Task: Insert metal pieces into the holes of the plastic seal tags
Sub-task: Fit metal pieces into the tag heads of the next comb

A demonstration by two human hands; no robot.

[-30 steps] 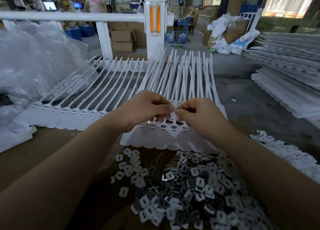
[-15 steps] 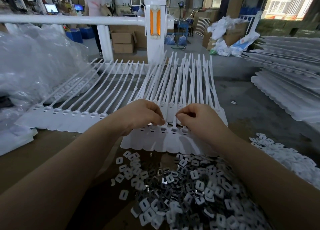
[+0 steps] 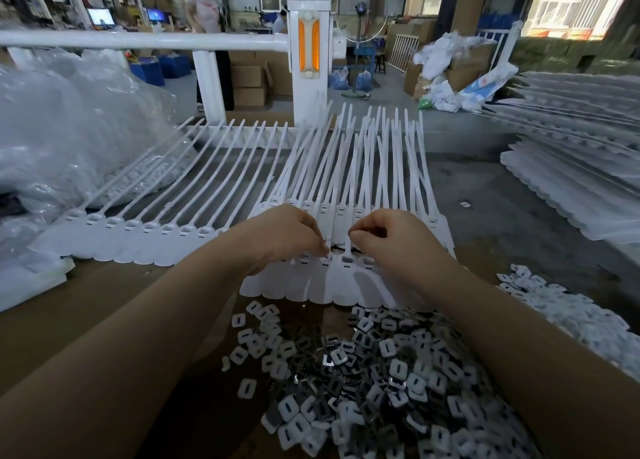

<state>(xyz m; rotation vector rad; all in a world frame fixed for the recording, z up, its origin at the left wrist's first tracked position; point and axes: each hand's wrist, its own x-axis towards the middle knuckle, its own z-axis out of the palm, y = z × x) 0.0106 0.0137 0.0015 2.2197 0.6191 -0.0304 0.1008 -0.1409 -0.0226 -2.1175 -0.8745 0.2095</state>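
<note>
Over the white, long-tailed seal tags [image 3: 313,285], both hands' fingers [image 3: 320,242] pinch together, contents unclear

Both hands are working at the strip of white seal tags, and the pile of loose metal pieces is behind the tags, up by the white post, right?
Not quite. Both the left hand and right hand are at the strip of seal tags, but the pile of metal pieces lies in front of the tags, nearer the person, not up by the white post. The head view shows it.
</note>
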